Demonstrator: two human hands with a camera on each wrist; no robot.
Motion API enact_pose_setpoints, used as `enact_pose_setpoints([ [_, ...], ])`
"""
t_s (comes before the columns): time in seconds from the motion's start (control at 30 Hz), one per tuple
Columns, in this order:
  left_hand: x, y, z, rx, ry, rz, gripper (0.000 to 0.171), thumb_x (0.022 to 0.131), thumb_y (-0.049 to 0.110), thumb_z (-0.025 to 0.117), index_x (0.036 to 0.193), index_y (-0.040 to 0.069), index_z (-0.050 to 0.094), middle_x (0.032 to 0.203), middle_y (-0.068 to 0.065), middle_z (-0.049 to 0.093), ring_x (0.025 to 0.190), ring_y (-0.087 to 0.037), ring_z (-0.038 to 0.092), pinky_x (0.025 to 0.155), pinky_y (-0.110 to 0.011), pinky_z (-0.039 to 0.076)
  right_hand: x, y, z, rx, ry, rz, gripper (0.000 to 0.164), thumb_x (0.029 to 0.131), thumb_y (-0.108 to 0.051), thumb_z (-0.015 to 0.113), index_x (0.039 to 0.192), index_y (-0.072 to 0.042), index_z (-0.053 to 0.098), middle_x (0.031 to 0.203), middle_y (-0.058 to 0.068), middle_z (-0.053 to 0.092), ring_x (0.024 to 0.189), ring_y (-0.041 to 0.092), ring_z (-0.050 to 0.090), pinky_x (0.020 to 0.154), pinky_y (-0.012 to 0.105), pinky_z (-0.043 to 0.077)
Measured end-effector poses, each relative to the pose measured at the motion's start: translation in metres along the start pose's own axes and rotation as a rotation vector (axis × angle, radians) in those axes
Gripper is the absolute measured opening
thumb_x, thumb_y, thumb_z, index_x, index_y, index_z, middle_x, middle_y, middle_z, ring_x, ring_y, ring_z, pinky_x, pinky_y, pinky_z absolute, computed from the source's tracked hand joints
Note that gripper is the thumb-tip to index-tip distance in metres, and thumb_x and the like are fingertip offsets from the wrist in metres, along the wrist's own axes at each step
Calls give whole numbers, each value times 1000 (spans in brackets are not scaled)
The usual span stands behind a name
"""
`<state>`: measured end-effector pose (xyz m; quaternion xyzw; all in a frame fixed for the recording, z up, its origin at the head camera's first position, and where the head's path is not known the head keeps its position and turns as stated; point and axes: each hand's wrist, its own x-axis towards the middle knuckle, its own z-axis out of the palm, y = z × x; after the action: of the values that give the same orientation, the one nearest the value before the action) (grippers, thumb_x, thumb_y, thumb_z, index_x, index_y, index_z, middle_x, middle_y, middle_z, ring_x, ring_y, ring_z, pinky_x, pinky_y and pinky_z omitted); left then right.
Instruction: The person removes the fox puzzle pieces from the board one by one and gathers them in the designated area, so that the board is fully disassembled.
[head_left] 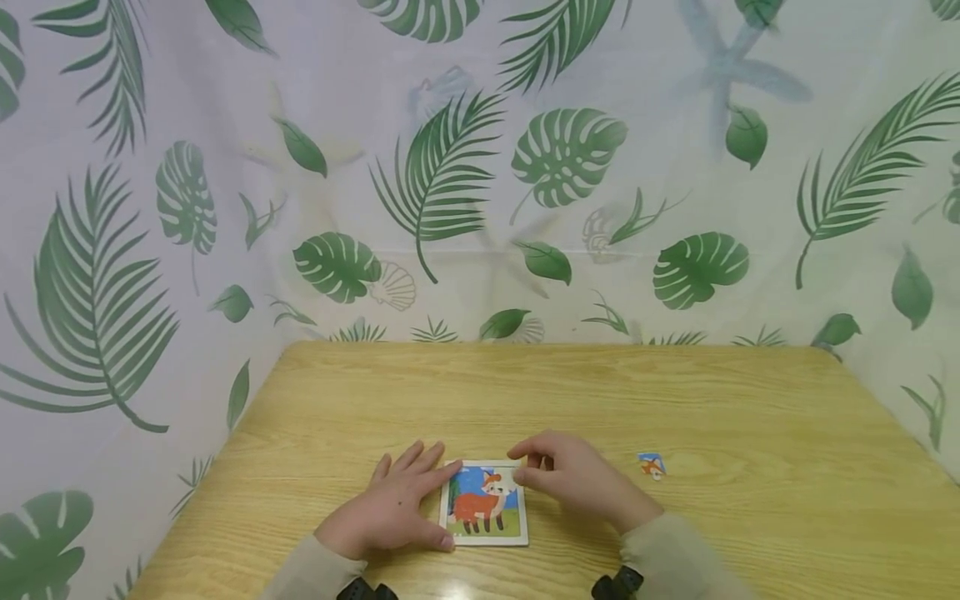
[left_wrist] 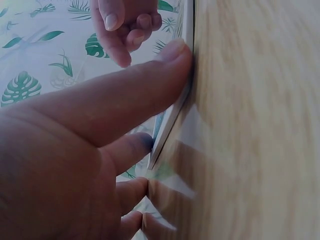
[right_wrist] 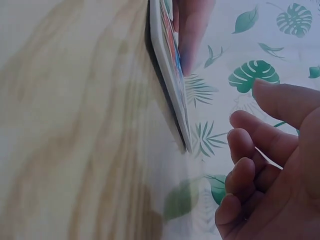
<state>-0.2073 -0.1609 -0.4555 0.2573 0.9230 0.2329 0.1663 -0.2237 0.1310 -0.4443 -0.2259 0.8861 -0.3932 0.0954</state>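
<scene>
Fingers [head_left: 423, 467] of left hand [head_left: 390, 508] lie straight, flat on the surface [head_left: 375, 392], thumb and forefinger bracing the fox puzzle board's [head_left: 483, 504] left edge. Right hand [head_left: 577, 479] hovers at board's upper right corner, fingers loosely curled, holding nothing visible. Loose puzzle piece [head_left: 651, 465] lies further right, nearer the right hand.

A light wooden table [head_left: 750, 433] with visible grain is enclosed at the back and on both sides by a pale curtain [head_left: 225, 167] on which green palm and monstera leaves, faint shells and starfish are printed.
</scene>
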Motion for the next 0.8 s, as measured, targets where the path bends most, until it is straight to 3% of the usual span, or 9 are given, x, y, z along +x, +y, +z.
enact_pose_setpoints([
  [0.43, 0, 0, 0, -2, 2, 11, 98, 77, 61, 79, 159, 25, 38, 168, -9, 17, 153, -38, 4, 113, -72, -1, 17, -7, 18, 18, -25, 17, 31, 96, -30, 71, 120, -10, 73, 83, -5, 60, 74, 15, 54, 64, 30, 45],
  [0.8, 0, -1, -1, -4, -4, 8, 98, 77, 61, 79, 158, 26, 39, 168, -9, 17, 153, -39, 4, 113, -72, -1, 18, 3, 29, -11, -27, 35, 29, 95, -32, 71, 117, -14, 74, 88, -5, 58, 81, 15, 54, 73, 36, 44],
])
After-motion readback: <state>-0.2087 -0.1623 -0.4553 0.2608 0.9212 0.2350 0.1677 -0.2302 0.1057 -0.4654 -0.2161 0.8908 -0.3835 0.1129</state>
